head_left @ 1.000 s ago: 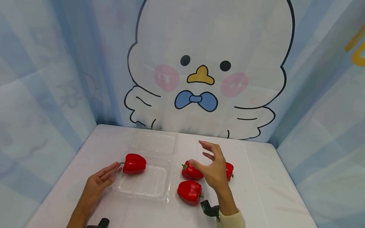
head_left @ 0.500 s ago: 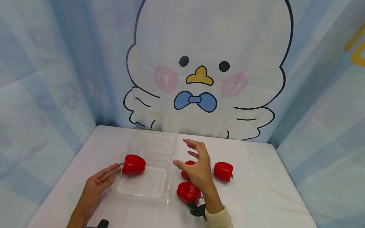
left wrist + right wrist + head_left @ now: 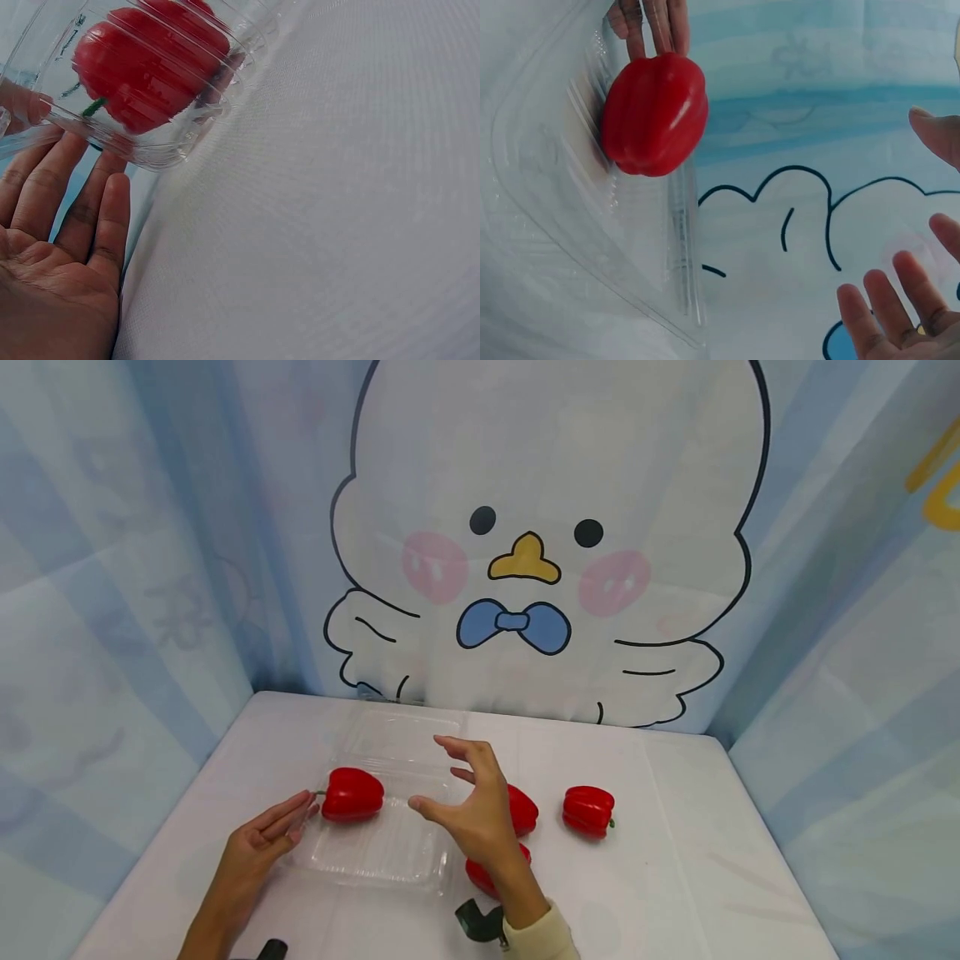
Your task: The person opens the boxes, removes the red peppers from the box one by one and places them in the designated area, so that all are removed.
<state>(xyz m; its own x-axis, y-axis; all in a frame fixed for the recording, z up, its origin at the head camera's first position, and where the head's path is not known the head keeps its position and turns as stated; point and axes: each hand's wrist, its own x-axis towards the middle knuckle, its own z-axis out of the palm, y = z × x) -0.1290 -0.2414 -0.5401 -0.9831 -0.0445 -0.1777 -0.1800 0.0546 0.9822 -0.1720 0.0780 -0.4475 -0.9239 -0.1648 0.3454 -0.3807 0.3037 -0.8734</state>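
A clear plastic clamshell box [image 3: 386, 847] lies unfolded on the table, its lid [image 3: 405, 731] at the back. Inside its left part rests a red bell pepper [image 3: 352, 794], green stem pointing left. My left hand [image 3: 258, 839] lies along the box's left side; in the left wrist view its fingertips [image 3: 71, 146] touch the plastic rim. My right hand [image 3: 476, 810], thumb and fingers spread apart with nothing between them, hovers over the box's right side. Behind it, partly hidden, are one red bell pepper [image 3: 524, 810] and another nearer the front [image 3: 478, 877].
A further red bell pepper [image 3: 588, 812] lies alone to the right on the white table [image 3: 675, 877]. Pale blue curtains surround the table on the sides and back, the rear one printed with a white cartoon bird [image 3: 525, 468]. Dark wrist mounts [image 3: 477, 920] show below the hands.
My right hand has moved left, from above the loose bell peppers to the box's right side, staying spread. The left hand and the bell pepper in the box keep their places.
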